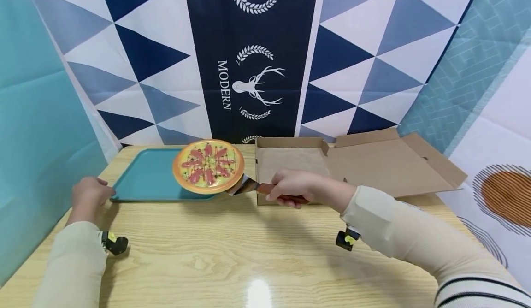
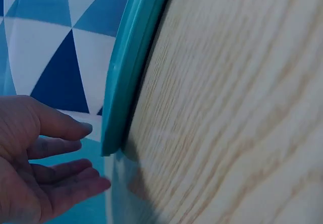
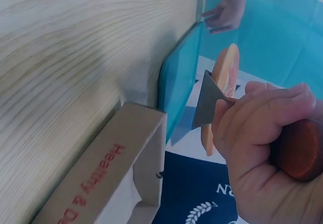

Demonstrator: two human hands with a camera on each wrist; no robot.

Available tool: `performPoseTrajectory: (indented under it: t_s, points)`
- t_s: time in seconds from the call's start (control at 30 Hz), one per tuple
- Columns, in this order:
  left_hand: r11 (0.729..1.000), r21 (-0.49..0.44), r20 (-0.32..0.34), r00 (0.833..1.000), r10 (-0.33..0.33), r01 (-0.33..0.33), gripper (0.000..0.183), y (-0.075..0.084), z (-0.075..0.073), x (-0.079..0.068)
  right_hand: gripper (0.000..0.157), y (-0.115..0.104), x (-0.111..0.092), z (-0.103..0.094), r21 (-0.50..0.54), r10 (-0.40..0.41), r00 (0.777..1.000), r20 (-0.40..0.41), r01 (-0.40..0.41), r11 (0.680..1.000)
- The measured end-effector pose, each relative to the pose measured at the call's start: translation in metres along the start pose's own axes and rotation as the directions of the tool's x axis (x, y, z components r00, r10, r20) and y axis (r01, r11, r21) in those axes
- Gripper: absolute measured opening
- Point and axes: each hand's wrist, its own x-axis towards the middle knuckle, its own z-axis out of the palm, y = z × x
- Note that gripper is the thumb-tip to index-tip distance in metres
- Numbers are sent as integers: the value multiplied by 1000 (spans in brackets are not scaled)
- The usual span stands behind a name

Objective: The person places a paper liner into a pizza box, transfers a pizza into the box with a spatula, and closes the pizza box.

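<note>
A round pizza with an orange crust and pink topping strips lies on the metal blade of a pizza spatula, raised over the right part of a teal tray. My right hand grips the spatula's brown wooden handle; the right wrist view shows the blade under the pizza. My left hand is beside the tray's near left corner. In the left wrist view its fingers are loosely bent and hold nothing, a small gap from the tray's rim.
Right of the tray stands an open cardboard pizza box, its lid folded out to the right. Both rest along the back of the wooden table. A patterned cloth hangs behind, with a teal one at the left.
</note>
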Motion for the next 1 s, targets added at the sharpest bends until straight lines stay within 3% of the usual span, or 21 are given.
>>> performPoseTrajectory:
  t_s: [0.17,0.3,0.37,0.43,0.6,1.0]
  points:
    - [984,158,-28,996,88,-82,49,10,-2,-5,14,10,-16,-8,-7,-11,1000,-5,11,1000]
    - [950,215,-24,971,237,-227,48,25,0,-8,12,16,-30,-15,-2,-6,1000,-23,6,1000]
    - [923,212,-23,942,334,-322,48,32,4,-10,12,18,-36,-17,1,-1,999,-32,1,1000]
    - [885,192,-29,899,437,-424,46,40,9,-11,13,20,-41,-20,4,6,999,-42,-6,1000]
    - [797,112,-26,800,599,-593,40,58,23,-19,13,26,-53,-24,-15,22,998,-53,-23,1000]
    - [661,79,-30,661,750,-746,37,90,43,-42,21,42,-80,-34,13,26,997,-69,-25,1000]
